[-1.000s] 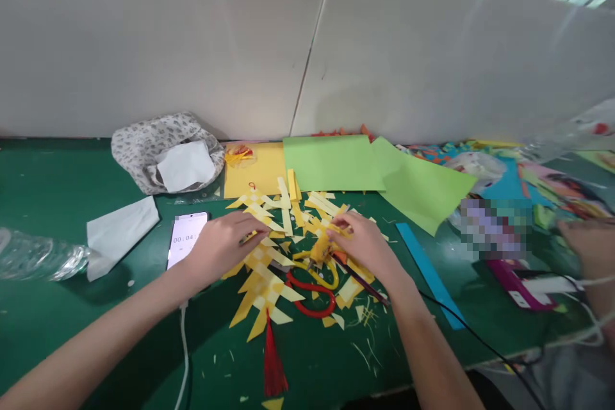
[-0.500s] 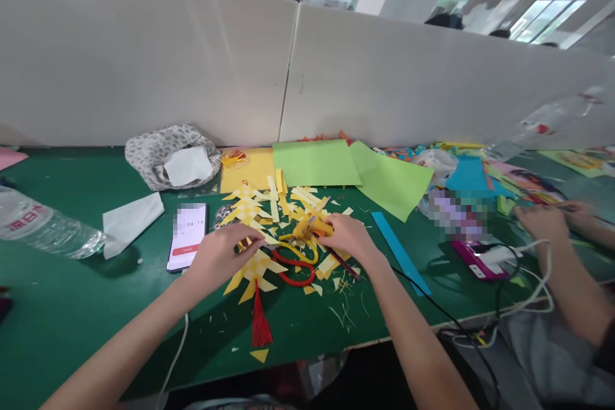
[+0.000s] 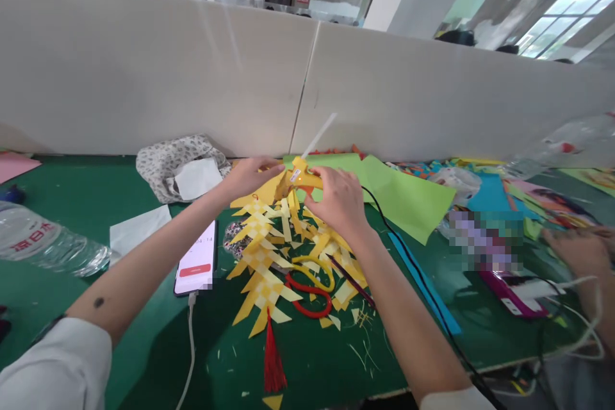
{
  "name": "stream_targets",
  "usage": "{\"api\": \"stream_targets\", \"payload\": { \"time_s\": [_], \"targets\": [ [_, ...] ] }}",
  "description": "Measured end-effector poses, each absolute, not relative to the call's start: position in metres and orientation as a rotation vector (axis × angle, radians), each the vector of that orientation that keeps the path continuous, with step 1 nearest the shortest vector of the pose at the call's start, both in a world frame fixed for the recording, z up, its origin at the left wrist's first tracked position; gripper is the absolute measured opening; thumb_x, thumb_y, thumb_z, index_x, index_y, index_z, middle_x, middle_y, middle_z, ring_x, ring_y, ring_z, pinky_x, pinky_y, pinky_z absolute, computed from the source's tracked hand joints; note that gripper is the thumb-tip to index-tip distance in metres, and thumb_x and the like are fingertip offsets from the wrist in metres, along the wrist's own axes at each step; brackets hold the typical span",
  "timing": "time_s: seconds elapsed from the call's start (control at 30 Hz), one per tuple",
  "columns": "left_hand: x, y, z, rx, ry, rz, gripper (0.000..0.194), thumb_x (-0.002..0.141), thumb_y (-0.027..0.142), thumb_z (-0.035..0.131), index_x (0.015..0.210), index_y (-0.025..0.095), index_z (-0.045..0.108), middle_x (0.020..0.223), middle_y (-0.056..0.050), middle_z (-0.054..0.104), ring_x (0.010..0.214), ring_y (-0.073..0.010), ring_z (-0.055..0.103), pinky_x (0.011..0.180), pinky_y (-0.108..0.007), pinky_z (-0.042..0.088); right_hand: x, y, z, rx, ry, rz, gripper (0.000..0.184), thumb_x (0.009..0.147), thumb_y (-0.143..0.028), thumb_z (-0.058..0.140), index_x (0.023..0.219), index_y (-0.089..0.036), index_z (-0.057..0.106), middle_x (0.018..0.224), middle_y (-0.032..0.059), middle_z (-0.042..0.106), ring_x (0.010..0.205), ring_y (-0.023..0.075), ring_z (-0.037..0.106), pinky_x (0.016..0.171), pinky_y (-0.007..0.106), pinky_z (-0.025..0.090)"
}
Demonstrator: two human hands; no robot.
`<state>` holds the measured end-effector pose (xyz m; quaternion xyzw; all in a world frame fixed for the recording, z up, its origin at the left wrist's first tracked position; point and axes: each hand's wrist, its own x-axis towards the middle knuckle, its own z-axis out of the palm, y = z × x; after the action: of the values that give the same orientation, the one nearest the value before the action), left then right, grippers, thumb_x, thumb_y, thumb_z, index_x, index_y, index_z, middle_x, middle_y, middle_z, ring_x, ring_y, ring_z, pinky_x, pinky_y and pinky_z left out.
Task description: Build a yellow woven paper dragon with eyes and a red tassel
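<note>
My right hand is lifted above the table and wrapped round a yellow glue gun, whose white glue stick points up and away. A black cord runs from it down across the table. My left hand is raised beside the gun's nozzle, fingers curled at a piece of yellow paper. Below them lie woven yellow paper fish, one with a red tassel, and red-and-yellow scissors.
On the green table are a phone, a plastic bottle, white tissues, a patterned cloth bag, green paper sheets and a blue strip. Another person's hand works at the right. A white partition stands behind.
Both hands rose from the table. The right hand lifted the glue gun up from among the paper pieces, and the left hand came up to meet its nozzle.
</note>
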<state>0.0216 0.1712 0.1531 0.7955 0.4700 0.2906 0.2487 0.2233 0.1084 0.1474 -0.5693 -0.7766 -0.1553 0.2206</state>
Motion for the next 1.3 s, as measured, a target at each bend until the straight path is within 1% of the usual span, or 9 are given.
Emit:
{"api": "stream_targets", "payload": {
  "time_s": [0.07,0.13,0.23,0.3,0.47,0.63,0.93,1.13,1.3],
  "targets": [
    [0.021,0.192,0.158,2.141,1.177,0.812,0.034,0.085,0.043,0.051,0.106,0.021,0.066,0.108,-0.005,0.070,0.097,-0.0202,0.063,0.085,-0.032,0.047,0.212,0.127,0.147,-1.549,-2.188,-0.504,0.043,0.076,-0.026,0.054,0.117,-0.014,0.049,0.102,0.0121,0.064,0.097,0.0270,0.052,0.080,0.036,0.029],
    [0.018,0.202,0.160,2.117,1.110,0.884,0.033,0.083,0.037,0.054,0.109,0.019,0.065,0.110,-0.006,0.069,0.096,-0.0187,0.063,0.085,-0.031,0.047,0.203,0.142,0.145,-1.571,-2.219,-0.559,0.037,0.077,-0.026,0.052,0.112,-0.013,0.053,0.099,0.0126,0.064,0.094,0.0269,0.051,0.078,0.037,0.028],
    [0.009,0.202,0.162,2.114,1.039,0.950,0.031,0.083,0.029,0.052,0.110,0.020,0.064,0.114,-0.006,0.067,0.099,-0.0176,0.062,0.088,-0.030,0.046,0.194,0.160,0.141,-1.597,-2.261,-0.644,0.029,0.078,-0.027,0.051,0.102,-0.013,0.058,0.094,0.0128,0.063,0.092,0.0268,0.049,0.078,0.038,0.027],
    [0.005,0.199,0.162,2.060,1.041,0.939,0.030,0.083,0.027,0.052,0.109,0.020,0.065,0.115,-0.005,0.066,0.102,-0.0180,0.062,0.087,-0.030,0.047,0.190,0.170,0.138,-1.584,-2.306,-0.685,0.029,0.078,-0.027,0.051,0.102,-0.013,0.059,0.092,0.0131,0.063,0.092,0.0272,0.048,0.078,0.038,0.027],
    [0.010,0.209,0.158,2.026,1.058,1.025,0.028,0.083,0.038,0.056,0.099,0.019,0.069,0.100,-0.005,0.071,0.089,-0.0163,0.064,0.077,-0.026,0.049,0.182,0.190,0.129,-1.540,-2.453,-0.634,0.026,0.078,-0.025,0.050,0.099,-0.014,0.061,0.089,0.0131,0.063,0.091,0.0262,0.051,0.071,0.035,0.030],
    [0.021,0.229,0.148,2.060,1.162,1.163,0.028,0.080,0.042,0.060,0.083,0.017,0.072,0.086,-0.005,0.073,0.075,-0.0148,0.063,0.069,-0.026,0.047,0.177,0.203,0.118,-1.674,-2.463,-0.520,0.030,0.077,-0.028,0.049,0.100,-0.013,0.059,0.078,0.0111,0.064,0.072,0.0237,0.057,0.061,0.032,0.029],
    [0.015,0.240,0.131,2.025,1.143,1.137,0.027,0.081,0.039,0.059,0.081,0.015,0.071,0.078,-0.003,0.072,0.069,-0.0125,0.062,0.061,-0.020,0.046,0.174,0.218,0.100,-1.661,-2.433,-0.540,0.026,0.070,-0.028,0.049,0.089,-0.014,0.061,0.069,0.0099,0.065,0.063,0.0211,0.058,0.058,0.031,0.024],
    [0.013,0.248,0.117,1.978,1.132,1.152,0.033,0.082,0.046,0.056,0.084,0.017,0.072,0.078,-0.004,0.073,0.067,-0.0121,0.061,0.059,-0.021,0.045,0.173,0.225,0.092,-1.652,-2.377,-0.604,0.021,0.068,-0.026,0.048,0.078,-0.014,0.062,0.062,0.0084,0.063,0.058,0.0189,0.056,0.055,0.030,0.019],
    [0.014,0.251,0.110,2.009,1.146,1.181,0.032,0.083,0.044,0.056,0.082,0.017,0.072,0.074,-0.004,0.072,0.063,-0.0112,0.059,0.058,-0.022,0.043,0.173,0.226,0.091,-1.667,-2.386,-0.587,0.021,0.066,-0.026,0.050,0.077,-0.014,0.062,0.061,0.0077,0.063,0.056,0.0172,0.054,0.054,0.030,0.018]
  ]
}}
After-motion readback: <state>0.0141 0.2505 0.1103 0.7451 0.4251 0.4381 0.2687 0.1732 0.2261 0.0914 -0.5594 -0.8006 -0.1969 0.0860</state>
